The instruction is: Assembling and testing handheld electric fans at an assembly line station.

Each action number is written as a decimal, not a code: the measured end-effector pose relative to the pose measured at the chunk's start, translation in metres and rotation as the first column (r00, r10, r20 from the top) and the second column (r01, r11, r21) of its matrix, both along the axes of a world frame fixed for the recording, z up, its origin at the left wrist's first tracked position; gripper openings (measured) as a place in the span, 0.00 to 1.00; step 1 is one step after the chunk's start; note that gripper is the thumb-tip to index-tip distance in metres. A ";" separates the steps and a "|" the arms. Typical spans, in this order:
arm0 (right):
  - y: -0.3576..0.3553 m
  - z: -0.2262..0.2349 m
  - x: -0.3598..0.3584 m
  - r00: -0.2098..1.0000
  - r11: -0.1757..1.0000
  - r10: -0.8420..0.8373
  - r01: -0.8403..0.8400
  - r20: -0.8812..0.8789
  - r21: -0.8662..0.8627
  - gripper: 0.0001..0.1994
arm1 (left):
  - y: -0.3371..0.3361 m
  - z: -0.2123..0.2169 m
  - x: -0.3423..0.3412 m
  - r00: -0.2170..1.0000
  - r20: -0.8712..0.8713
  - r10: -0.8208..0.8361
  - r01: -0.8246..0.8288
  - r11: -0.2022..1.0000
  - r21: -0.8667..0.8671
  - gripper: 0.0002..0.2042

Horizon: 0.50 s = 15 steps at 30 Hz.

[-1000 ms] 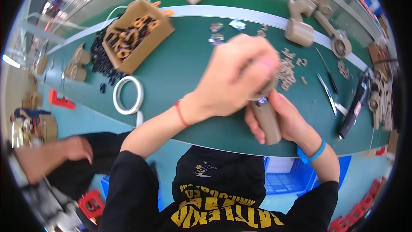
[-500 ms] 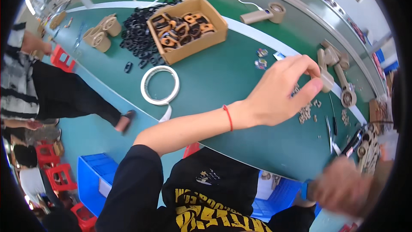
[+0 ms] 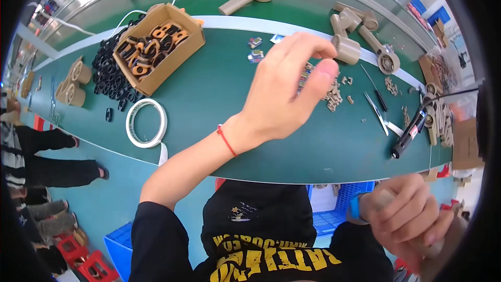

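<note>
A beige piece (image 3: 385,198), rounded at its visible end, is gripped in the right hand (image 3: 404,214), off the near edge of the table (image 3: 209,83) (fingers cover most of it, hiding its full shape). Small beige parts (image 3: 334,98) lie in a loose heap on the table, partly hidden behind the left hand (image 3: 284,89).

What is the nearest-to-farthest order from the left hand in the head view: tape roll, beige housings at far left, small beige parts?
From the left hand:
1. Small beige parts: just to its right.
2. Tape roll: left, near the table's front edge.
3. Beige housings: far left.
</note>
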State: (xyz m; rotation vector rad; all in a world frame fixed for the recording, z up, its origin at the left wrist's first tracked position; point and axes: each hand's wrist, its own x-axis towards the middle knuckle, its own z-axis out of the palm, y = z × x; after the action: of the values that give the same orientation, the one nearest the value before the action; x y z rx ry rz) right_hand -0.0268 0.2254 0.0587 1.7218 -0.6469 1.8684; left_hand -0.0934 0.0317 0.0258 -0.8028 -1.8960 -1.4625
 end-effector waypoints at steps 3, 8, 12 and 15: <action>-0.021 -0.008 0.015 -0.069 0.937 -0.173 -0.320 0.982 0.143 0.26 | -0.008 -0.011 0.001 0.997 0.071 -0.023 0.021 1.000 0.022 0.16; -0.036 -0.035 -0.009 -0.014 0.837 -0.056 -0.546 0.998 0.040 0.30 | -0.003 -0.011 -0.009 0.994 0.113 0.003 -0.007 0.999 0.036 0.14; -0.031 -0.032 0.001 -0.160 0.799 -0.005 -0.594 0.987 -0.092 0.26 | 0.003 -0.011 -0.007 0.942 0.266 -0.205 0.182 0.977 0.108 0.18; -0.027 -0.047 0.002 -0.017 0.799 -0.046 -0.601 0.999 0.027 0.23 | 0.008 -0.012 -0.002 0.901 0.333 -0.277 0.261 0.961 0.093 0.22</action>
State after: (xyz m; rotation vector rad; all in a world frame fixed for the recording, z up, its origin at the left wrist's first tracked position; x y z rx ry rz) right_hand -0.0244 0.1982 0.0115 0.2354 -1.4115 3.4417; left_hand -0.0952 0.0402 0.0133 -0.8587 -2.0539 -1.9171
